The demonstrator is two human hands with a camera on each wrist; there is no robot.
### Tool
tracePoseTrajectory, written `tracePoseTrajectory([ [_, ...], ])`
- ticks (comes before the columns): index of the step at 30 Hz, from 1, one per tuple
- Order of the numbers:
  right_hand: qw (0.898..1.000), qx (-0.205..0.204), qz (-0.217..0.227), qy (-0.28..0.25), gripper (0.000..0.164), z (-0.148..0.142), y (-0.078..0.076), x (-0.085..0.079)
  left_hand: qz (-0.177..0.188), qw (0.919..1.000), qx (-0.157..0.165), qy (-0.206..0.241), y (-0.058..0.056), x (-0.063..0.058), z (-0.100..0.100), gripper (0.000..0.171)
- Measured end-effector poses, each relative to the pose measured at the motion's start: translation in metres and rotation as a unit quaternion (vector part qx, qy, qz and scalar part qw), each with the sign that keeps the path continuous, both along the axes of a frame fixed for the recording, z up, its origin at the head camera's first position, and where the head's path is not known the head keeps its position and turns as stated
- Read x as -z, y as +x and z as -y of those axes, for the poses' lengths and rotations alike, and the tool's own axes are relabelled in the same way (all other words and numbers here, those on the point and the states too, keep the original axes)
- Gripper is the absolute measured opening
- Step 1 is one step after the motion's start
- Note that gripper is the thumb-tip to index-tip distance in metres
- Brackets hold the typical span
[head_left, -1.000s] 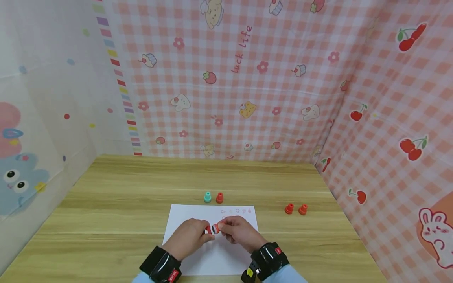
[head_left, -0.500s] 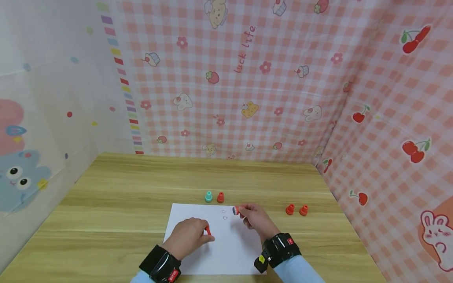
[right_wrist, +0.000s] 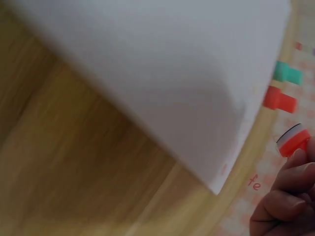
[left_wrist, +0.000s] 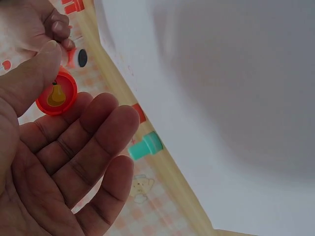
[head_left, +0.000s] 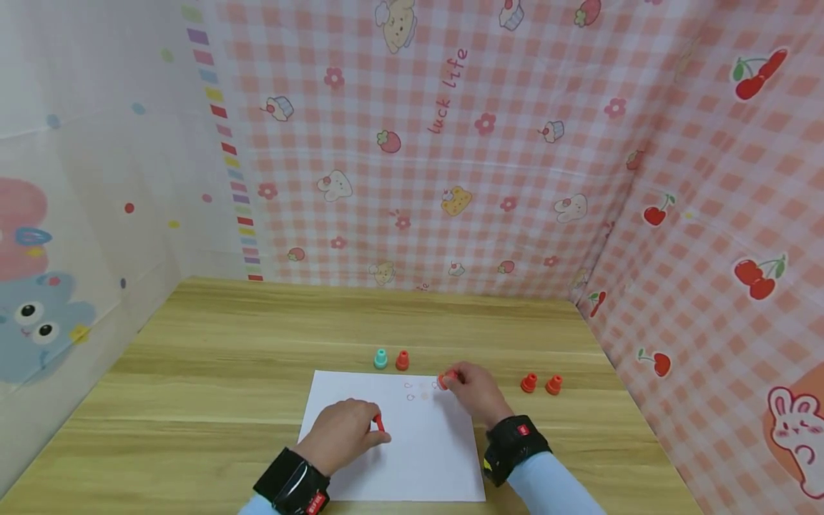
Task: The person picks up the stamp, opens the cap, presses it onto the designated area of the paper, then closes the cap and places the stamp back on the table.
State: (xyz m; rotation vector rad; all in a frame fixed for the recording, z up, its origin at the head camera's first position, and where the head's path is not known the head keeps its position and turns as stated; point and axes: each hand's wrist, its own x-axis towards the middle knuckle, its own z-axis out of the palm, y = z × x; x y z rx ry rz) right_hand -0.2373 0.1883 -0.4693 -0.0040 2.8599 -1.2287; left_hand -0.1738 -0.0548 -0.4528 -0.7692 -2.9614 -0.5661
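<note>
My left hand (head_left: 344,433) hovers above the white paper (head_left: 412,465), pinching a round red stamp cap (left_wrist: 57,94) with a pear picture between thumb and index finger. The other left fingers are loosely bent. At the paper's far right corner, my right hand (head_left: 479,393) pinches a red toy stamp (head_left: 444,380) by its handle. Its dark printing face and white band show in the right wrist view on the stamp (right_wrist: 294,139), tilted sideways there. Small faint prints (head_left: 409,397) mark the paper left of this stamp.
Beyond the paper's far edge stand a teal stamp (head_left: 380,359) and a red stamp (head_left: 402,360). Two more red stamps, the nearer one (head_left: 529,383) and its neighbour (head_left: 553,385), stand to the right on the wooden table (head_left: 212,400). Patterned cloth walls (head_left: 412,157) enclose the back and sides.
My right hand has moved away from the left, rightward and forward to the paper's far right corner, carrying the stamp. The left hand has stayed nearly still with the cap.
</note>
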Motion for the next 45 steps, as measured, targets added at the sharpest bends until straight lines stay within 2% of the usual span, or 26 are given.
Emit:
tracePoseTrajectory([
  [1,0.999,-0.019,-0.024,0.040,0.011,0.000,0.000,0.001,0.000,1.0000,0.000,0.000,0.000,0.000,0.000,0.028],
  [3,0.989,-0.060,-0.070,0.116,0.010,0.000,-0.001,0.004,0.000,1.0000,0.000,-0.001,0.000,0.000,0.000,0.028],
  [6,0.964,-0.112,-0.128,0.204,0.013,0.001,-0.002,0.008,0.002,1.0000,0.000,-0.001,0.000,0.000,0.000,0.029],
  [8,0.951,-0.132,-0.149,0.239,0.013,0.003,-0.003,0.011,0.003,1.0000,0.000,-0.003,0.000,0.000,-0.001,0.029],
  [11,0.941,-0.143,-0.156,0.265,0.013,0.006,-0.004,0.014,0.002,1.0000,0.002,-0.006,0.000,0.001,-0.001,0.029],
  [19,0.934,-0.145,-0.164,0.282,0.010,0.011,-0.004,0.016,0.006,1.0000,0.004,-0.005,-0.001,0.000,0.000,0.029],
  [23,0.934,-0.144,-0.158,0.286,0.010,0.011,-0.004,0.018,0.006,0.9999,0.005,-0.006,-0.001,0.001,0.000,0.029],
  [30,0.921,-0.160,-0.181,0.304,0.010,0.012,-0.005,0.020,0.028,0.9996,0.001,-0.006,-0.001,0.002,0.000,0.031],
  [36,0.914,-0.174,-0.185,0.315,0.012,0.015,-0.005,0.017,0.023,0.9997,0.003,-0.007,-0.001,0.001,0.000,0.030],
  [39,0.916,-0.183,-0.176,0.309,0.011,0.015,-0.006,0.015,0.021,0.9997,0.007,-0.006,-0.001,0.002,0.000,0.029],
  [45,0.930,-0.195,-0.152,0.271,0.010,0.012,-0.010,0.019,0.007,0.9998,0.015,-0.010,0.000,0.001,0.000,0.028],
])
